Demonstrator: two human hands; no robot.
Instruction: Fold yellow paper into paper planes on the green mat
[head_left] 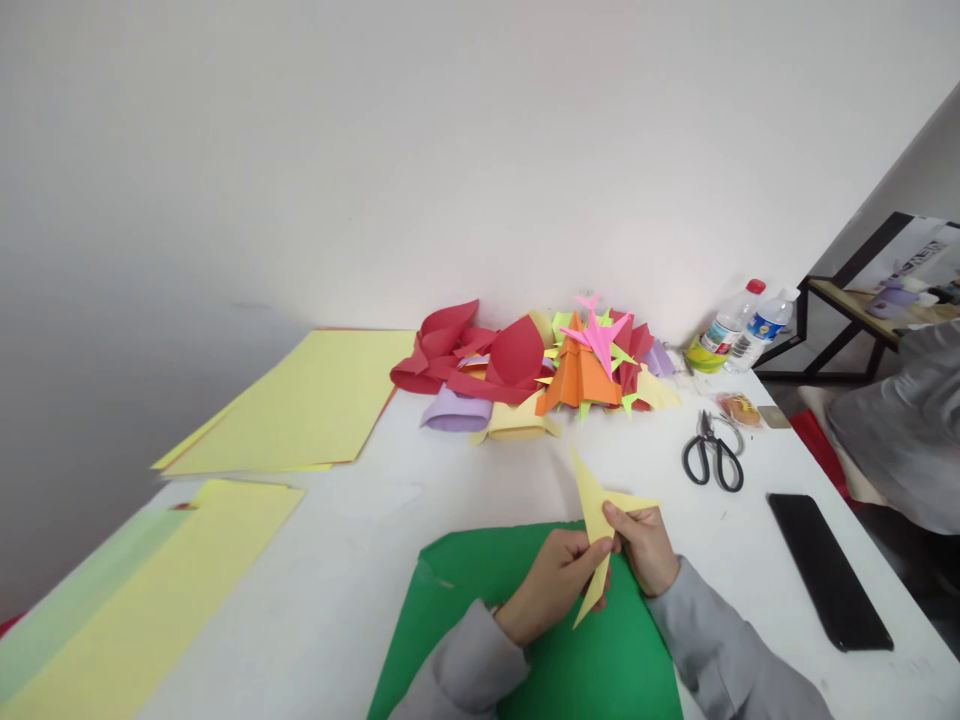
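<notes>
Both of my hands hold one pale yellow folded paper [594, 510], which has several pointed arms like an origami piece. My left hand [551, 580] pinches its lower part between thumb and fingers. On the right side, my right hand [646, 545] grips the paper near its middle, thumb on top. One point rises up and away, one sticks out to the right, and one hangs down towards me. Beneath my hands lies a green sheet [465, 580] on the white table [300, 600]. Some of my fingertips are hidden behind the paper.
Folded paper pieces lie along the wall, among them red ones [517, 355], an orange one [579, 385] and a pink one [598, 337]. Yellow sheets [300, 400] lie at left. Scissors [712, 455], a black phone-like slab [829, 570] and two bottles [720, 335] stand or lie at right. A person's grey sleeve [907, 420] shows beyond.
</notes>
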